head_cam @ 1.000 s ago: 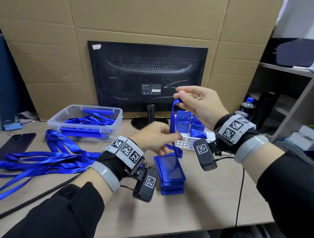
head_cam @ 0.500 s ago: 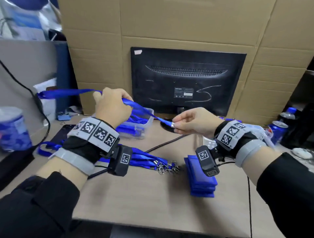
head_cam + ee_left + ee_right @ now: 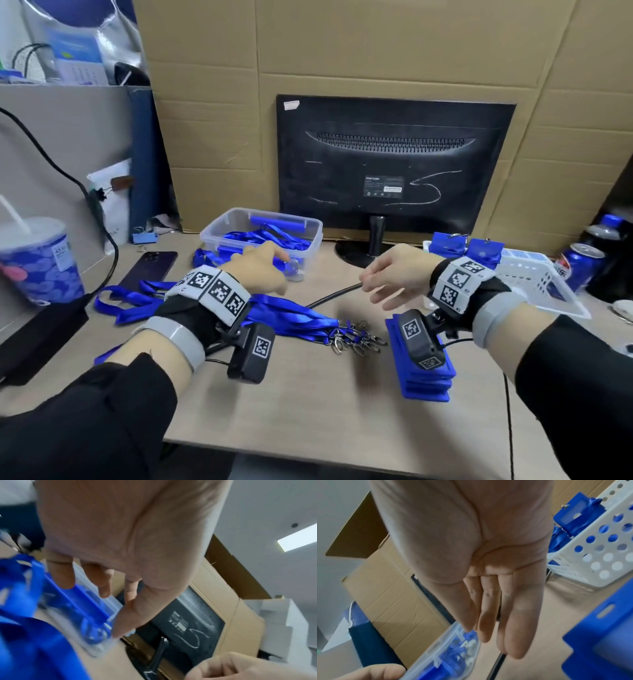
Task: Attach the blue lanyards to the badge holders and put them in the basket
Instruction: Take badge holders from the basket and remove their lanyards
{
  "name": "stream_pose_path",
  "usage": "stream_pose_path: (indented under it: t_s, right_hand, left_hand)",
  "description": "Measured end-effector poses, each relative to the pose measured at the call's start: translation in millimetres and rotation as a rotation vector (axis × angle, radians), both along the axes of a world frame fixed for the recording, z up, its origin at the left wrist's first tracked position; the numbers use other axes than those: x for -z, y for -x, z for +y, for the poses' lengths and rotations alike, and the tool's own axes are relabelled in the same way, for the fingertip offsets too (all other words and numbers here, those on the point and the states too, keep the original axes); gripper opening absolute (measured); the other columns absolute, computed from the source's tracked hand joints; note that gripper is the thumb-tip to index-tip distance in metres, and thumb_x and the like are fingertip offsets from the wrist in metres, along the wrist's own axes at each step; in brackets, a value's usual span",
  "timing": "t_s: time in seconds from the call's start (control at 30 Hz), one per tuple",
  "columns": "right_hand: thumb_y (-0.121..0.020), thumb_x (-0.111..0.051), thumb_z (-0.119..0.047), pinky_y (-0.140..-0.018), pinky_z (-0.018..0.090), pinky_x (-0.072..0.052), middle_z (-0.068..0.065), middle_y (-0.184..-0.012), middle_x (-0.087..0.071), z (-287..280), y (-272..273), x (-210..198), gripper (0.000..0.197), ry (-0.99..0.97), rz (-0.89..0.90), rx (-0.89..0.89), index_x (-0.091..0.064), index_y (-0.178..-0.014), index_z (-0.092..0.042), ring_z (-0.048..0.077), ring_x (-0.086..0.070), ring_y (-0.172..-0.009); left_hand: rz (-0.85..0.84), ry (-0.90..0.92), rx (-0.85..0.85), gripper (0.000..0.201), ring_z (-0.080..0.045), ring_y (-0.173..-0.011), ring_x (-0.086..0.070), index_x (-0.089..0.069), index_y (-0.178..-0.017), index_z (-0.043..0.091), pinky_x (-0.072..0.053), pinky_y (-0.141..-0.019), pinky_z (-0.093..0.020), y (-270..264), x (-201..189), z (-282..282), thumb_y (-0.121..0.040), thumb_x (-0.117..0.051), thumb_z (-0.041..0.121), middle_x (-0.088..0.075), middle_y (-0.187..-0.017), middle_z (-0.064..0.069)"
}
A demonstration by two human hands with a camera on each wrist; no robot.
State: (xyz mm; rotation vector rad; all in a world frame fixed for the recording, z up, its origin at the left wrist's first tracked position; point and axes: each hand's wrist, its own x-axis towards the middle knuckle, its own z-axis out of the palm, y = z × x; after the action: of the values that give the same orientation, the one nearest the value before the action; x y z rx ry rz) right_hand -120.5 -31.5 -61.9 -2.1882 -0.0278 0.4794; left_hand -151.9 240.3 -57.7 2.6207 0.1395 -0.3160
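Note:
A bundle of blue lanyards lies across the desk, its metal clips pointing right. To the right of the clips sits a stack of blue badge holders, partly hidden by my right wrist camera. The white perforated basket stands at the right with badge holders on lanyards in it. My left hand hovers over the lanyards by the front of a clear plastic box, fingers loose and empty. Over the desk middle my right hand is also empty, with its fingers straight.
The clear box holds more blue lanyards and holders. Behind stands a black monitor against cardboard. A black cable crosses the desk between my hands. A phone and paper cup sit left; a soda can sits right.
Half a second ago both hands held a lanyard stretched between them at chest height. Now neither hand holds it, and both have dropped low over the desk.

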Motion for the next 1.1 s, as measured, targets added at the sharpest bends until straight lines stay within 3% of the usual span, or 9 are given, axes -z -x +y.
stream_pose_path:
  t_s: [0.2, 0.33, 0.5, 0.6, 0.67, 0.73, 0.9, 1.03, 1.1]
  right_hand:
    - [-0.095, -0.072, -0.003, -0.066, 0.036, -0.066, 0.009, -0.091, -0.073, -70, -8, -21, 0.01, -0.075, -0.179, 0.276, -0.074, -0.103, -0.008, 0.022, -0.076, -0.075]
    - [-0.094, -0.066, 0.0, -0.062, 0.033, -0.062, 0.012, -0.085, -0.07, -138, -14, -20, 0.015, 0.026, -0.307, 0.529, -0.074, -0.093, -0.013, 0.02, -0.069, -0.066]
    - [-0.076, -0.073, -0.011, -0.083, 0.046, -0.062, 0.008, -0.073, -0.064, -196, -17, -1, 0.005, 0.216, -0.225, 0.629, -0.077, -0.079, -0.009, 0.026, -0.06, -0.07]
    - [-0.081, -0.076, -0.018, -0.083, 0.04, -0.061, 0.011, -0.082, -0.065, -208, -25, 13, 0.026, 0.344, -0.085, 0.583, -0.071, -0.102, -0.003, 0.031, -0.069, -0.079]
    - [-0.081, -0.079, -0.028, -0.087, 0.045, -0.064, 0.012, -0.088, -0.067, -208, -30, 20, 0.039, 0.381, -0.028, 0.58, -0.064, -0.106, -0.003, 0.031, -0.074, -0.086]
    - [-0.087, -0.079, -0.037, -0.08, 0.036, -0.061, 0.011, -0.105, -0.069, -203, -32, 23, 0.043, 0.471, 0.005, 0.542, -0.059, -0.109, -0.006, 0.029, -0.071, -0.093]
    - [-0.091, -0.074, -0.038, -0.077, 0.031, -0.049, 0.01, -0.111, -0.071, -203, -38, 31, 0.034, 0.554, 0.074, 0.506, -0.052, -0.081, -0.014, 0.026, -0.062, -0.092]
    - [-0.087, -0.077, -0.052, -0.089, 0.033, -0.049, 0.012, -0.126, -0.062, -206, -45, 40, 0.067, 0.672, 0.103, 0.457, -0.056, -0.13, -0.006, 0.03, -0.058, -0.107]
    - [-0.084, -0.079, -0.052, -0.089, 0.034, -0.049, 0.01, -0.12, -0.058, -204, -46, 41, 0.073, 0.713, 0.134, 0.42, -0.051, -0.136, -0.008, 0.029, -0.056, -0.105]
  left_hand:
    - [-0.159, 0.384, 0.181, 0.034, -0.013, -0.104, -0.063, -0.066, -0.12, 0.028, -0.052, -0.086, -0.029, -16, -9, -72, -0.091, -0.072, 0.012, -0.062, -0.117, 0.003]
    - [-0.144, 0.493, 0.248, 0.03, -0.017, -0.102, -0.066, -0.07, -0.119, 0.023, -0.059, -0.087, -0.035, -20, -10, -122, -0.093, -0.069, 0.008, -0.067, -0.116, 0.0]
    - [-0.083, 0.532, 0.362, 0.028, -0.012, -0.08, -0.063, -0.069, -0.115, 0.02, -0.054, -0.074, -0.032, -30, -7, -167, -0.093, -0.063, 0.005, -0.07, -0.115, -0.006]
    - [-0.052, 0.547, 0.392, 0.027, -0.011, -0.081, -0.064, -0.069, -0.116, 0.021, -0.053, -0.074, -0.03, -37, -6, -184, -0.093, -0.064, 0.007, -0.071, -0.114, -0.004]
    - [-0.04, 0.552, 0.407, 0.027, -0.009, -0.081, -0.064, -0.069, -0.115, 0.022, -0.054, -0.074, -0.029, -42, -3, -193, -0.093, -0.064, 0.009, -0.071, -0.115, -0.003]
    - [-0.027, 0.559, 0.413, 0.027, -0.009, -0.082, -0.065, -0.07, -0.115, 0.023, -0.055, -0.075, -0.029, -45, -1, -197, -0.092, -0.065, 0.009, -0.071, -0.117, -0.004]
    - [-0.009, 0.553, 0.41, 0.027, -0.009, -0.084, -0.066, -0.07, -0.115, 0.025, -0.06, -0.085, -0.035, -52, 3, -201, -0.093, -0.066, 0.01, -0.071, -0.117, -0.001]
    - [0.005, 0.55, 0.394, 0.027, -0.009, -0.084, -0.066, -0.069, -0.117, 0.024, -0.06, -0.092, -0.04, -55, 6, -201, -0.094, -0.065, 0.01, -0.071, -0.115, 0.0]
    - [0.01, 0.548, 0.394, 0.027, -0.008, -0.084, -0.066, -0.069, -0.117, 0.024, -0.06, -0.093, -0.042, -56, 7, -201, -0.094, -0.065, 0.01, -0.071, -0.114, 0.001]
